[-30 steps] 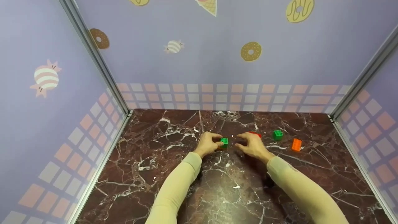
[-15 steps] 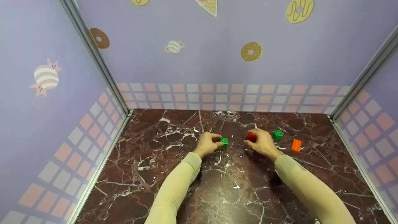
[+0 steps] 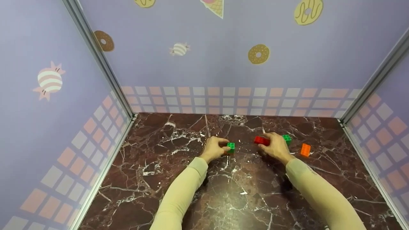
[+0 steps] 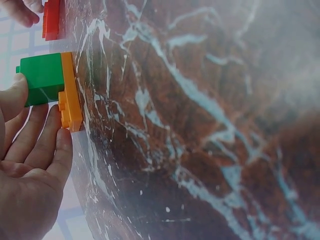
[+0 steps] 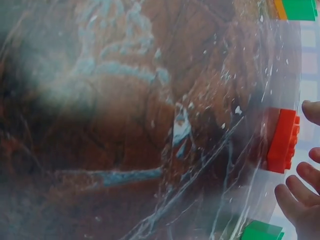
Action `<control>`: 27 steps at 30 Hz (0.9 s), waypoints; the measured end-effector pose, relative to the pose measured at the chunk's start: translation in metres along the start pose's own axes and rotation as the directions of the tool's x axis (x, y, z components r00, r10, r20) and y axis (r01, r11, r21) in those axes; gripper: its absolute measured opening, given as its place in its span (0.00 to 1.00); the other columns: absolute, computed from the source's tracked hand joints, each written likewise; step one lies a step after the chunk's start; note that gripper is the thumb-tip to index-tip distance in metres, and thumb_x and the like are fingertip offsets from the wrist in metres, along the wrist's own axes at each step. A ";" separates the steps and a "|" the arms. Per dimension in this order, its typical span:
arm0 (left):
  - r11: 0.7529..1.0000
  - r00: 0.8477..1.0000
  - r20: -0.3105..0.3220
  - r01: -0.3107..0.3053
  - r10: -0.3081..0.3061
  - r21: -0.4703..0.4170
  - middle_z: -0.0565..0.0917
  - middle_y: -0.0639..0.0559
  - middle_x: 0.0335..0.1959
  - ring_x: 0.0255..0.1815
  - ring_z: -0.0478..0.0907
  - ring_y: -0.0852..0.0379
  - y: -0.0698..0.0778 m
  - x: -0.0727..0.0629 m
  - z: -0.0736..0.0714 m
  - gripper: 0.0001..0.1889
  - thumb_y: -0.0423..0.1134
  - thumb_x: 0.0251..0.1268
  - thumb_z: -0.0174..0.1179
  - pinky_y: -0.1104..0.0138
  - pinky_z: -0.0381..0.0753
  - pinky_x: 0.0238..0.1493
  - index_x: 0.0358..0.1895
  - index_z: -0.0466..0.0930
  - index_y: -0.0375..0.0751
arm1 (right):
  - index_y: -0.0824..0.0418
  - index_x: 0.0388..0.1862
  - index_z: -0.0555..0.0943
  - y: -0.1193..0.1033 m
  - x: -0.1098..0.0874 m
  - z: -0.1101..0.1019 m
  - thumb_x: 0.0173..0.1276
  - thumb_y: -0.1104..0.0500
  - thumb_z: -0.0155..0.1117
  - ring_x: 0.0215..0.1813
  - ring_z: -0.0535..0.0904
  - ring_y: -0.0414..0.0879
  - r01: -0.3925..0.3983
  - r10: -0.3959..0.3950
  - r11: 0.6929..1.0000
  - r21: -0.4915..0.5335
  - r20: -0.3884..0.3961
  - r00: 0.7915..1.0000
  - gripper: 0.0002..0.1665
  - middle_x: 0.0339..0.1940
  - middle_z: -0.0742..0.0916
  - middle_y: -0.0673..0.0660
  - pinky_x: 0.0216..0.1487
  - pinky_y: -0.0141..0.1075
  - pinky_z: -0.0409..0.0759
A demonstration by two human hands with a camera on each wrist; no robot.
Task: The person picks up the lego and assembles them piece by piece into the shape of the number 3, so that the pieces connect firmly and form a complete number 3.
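Note:
My left hand [image 3: 215,149] holds a green toy brick [image 4: 42,79] between thumb and fingers. The green brick sits on one end of a flat orange brick [image 4: 71,95], which lies on the dark marbled surface, and some fingertips reach the orange brick's bare studs. To the right, in the head view, is a longer red brick [image 3: 260,140], its studs facing up. My right hand [image 3: 276,147] hovers at the red brick's right end, thumb and fingers spread. In the right wrist view a gap shows between those fingers [image 5: 295,192] and the red brick.
Just beyond the right hand stands a second green brick [image 3: 287,138], partly hidden by it. Farther right lies another orange brick [image 3: 305,149]. Patterned panels [image 3: 204,70] enclose the marbled tabletop [image 3: 143,153] at the back and both sides.
My right hand has moved to the right, over the red brick and then toward its right end, leaving more of the red brick in sight. The left hand has stayed in place.

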State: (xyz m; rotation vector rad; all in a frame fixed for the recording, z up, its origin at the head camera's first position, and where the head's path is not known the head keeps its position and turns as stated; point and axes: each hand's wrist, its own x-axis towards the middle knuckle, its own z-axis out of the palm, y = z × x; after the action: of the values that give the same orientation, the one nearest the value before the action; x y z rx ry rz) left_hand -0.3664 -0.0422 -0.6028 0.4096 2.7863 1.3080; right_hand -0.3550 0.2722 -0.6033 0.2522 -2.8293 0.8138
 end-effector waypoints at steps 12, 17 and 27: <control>1.000 1.000 0.005 -0.004 0.004 0.015 0.97 0.45 0.56 0.56 0.94 0.48 0.001 0.001 0.000 0.16 0.38 0.71 0.79 0.55 0.91 0.65 0.59 0.95 0.42 | 0.73 0.67 0.86 0.013 0.006 0.010 0.65 0.55 0.82 0.59 0.89 0.73 -0.004 0.005 1.000 0.014 -0.029 1.000 0.36 0.58 0.91 0.75 0.64 0.71 0.84; 1.000 1.000 0.004 -0.004 0.004 0.019 0.97 0.46 0.55 0.55 0.95 0.49 0.001 -0.001 0.000 0.16 0.38 0.71 0.78 0.56 0.92 0.63 0.59 0.95 0.43 | 0.69 0.63 0.89 0.040 0.018 0.030 0.65 0.52 0.85 0.55 0.89 0.70 0.018 -0.017 1.000 0.012 -0.054 0.998 0.33 0.54 0.92 0.72 0.60 0.64 0.86; 0.999 0.999 -0.003 -0.040 0.040 0.035 0.97 0.45 0.53 0.55 0.94 0.47 0.000 0.001 0.000 0.15 0.37 0.70 0.78 0.55 0.91 0.66 0.57 0.96 0.42 | 0.70 0.62 0.90 0.042 0.023 0.032 0.66 0.61 0.81 0.59 0.89 0.74 0.004 -0.003 1.000 0.022 -0.055 0.998 0.26 0.56 0.92 0.75 0.65 0.65 0.86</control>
State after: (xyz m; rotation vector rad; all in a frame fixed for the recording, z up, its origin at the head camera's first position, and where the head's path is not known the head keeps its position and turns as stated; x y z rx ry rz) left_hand -0.3679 -0.0422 -0.6026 0.4676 2.8220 1.2712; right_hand -0.3902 0.2873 -0.6464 0.2342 -2.7691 0.8379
